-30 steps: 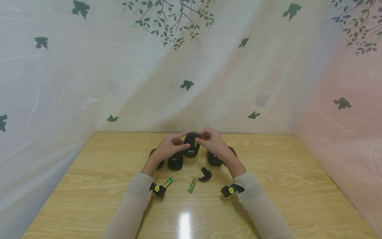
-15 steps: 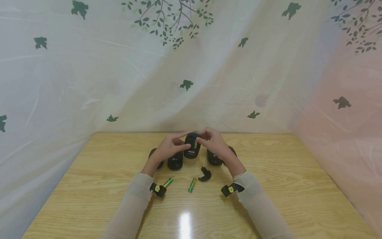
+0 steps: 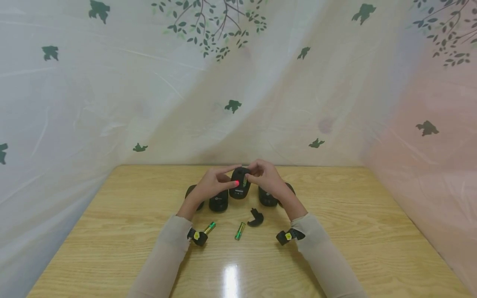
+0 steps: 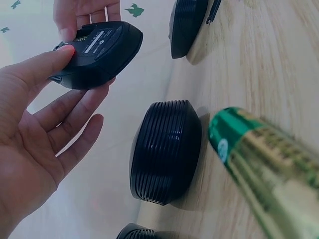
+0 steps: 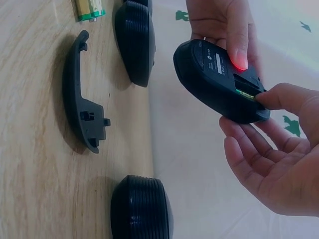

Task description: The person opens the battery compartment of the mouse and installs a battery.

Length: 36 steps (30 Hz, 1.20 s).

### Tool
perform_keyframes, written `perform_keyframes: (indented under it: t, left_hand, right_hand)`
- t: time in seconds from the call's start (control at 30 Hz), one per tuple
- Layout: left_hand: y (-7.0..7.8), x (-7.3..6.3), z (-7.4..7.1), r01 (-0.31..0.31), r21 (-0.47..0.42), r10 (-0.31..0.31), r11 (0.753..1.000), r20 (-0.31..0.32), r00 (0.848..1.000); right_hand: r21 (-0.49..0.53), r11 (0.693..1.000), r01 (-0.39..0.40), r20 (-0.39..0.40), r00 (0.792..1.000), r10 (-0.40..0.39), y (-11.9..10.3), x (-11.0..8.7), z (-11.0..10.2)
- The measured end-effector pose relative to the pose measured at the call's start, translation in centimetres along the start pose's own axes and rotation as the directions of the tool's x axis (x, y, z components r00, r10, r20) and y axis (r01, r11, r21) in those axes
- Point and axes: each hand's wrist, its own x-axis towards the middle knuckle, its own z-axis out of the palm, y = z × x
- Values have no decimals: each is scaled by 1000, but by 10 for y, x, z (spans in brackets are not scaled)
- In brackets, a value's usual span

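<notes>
Both hands hold a black computer mouse [image 3: 240,191] underside up, raised off the table. My left hand [image 3: 210,183] grips its left side, thumb on the underside and fingers beneath; a red glow lights that thumb tip. From the other side, my right hand [image 3: 269,179] pinches the mouse, its thumb against a green-gold battery [image 5: 245,94] lying in the uncovered slot, fingers below. Part of that battery is hidden by the thumb. On the table nearer the person lie the curved black cover [image 3: 256,218] and a loose battery [image 3: 240,231]. Another battery [image 3: 210,227] lies beside the left wrist.
More black mice stand on the wooden table [image 3: 112,231]: one mouse [image 3: 218,202] and a half-hidden mouse [image 3: 193,195] on the left, another mouse [image 3: 268,198] under the right forearm, and one mouse [image 3: 290,188] behind it. A patterned curtain [image 3: 238,132] hangs behind the table.
The held mouse has tilted and come slightly toward the person. The battery now lies lower in its slot under the right thumb. A red glow has appeared at the left thumb.
</notes>
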Motion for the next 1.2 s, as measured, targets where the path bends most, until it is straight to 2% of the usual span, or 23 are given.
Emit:
perform_keyframes:
  t: [0.3, 0.5, 0.73, 0.93, 1.2]
  left_hand:
    - [1, -1, -2, 45, 19, -45, 999, -3, 999]
    - [4, -1, -5, 92, -16, -92, 996, -12, 996]
    - [4, -2, -9, 73, -32, -74, 997, -20, 997]
    - [-1, -1, -12, 79, -6, -80, 997, -44, 996]
    - [-10, -2, -15, 116, 3, -115, 993, -64, 991]
  right_hand:
    - [16, 1000, -5, 12, 1000, 5, 0, 1, -1]
    - [18, 1000, -18, -9, 1000, 18, -6, 1, -3]
    - [4, 1000, 17, 7, 1000, -17, -9, 1, -4]
    - [-97, 995, 21, 47, 999, -16, -11, 2, -5]
    - [-251, 966, 61, 129, 991, -29, -11, -5, -8]
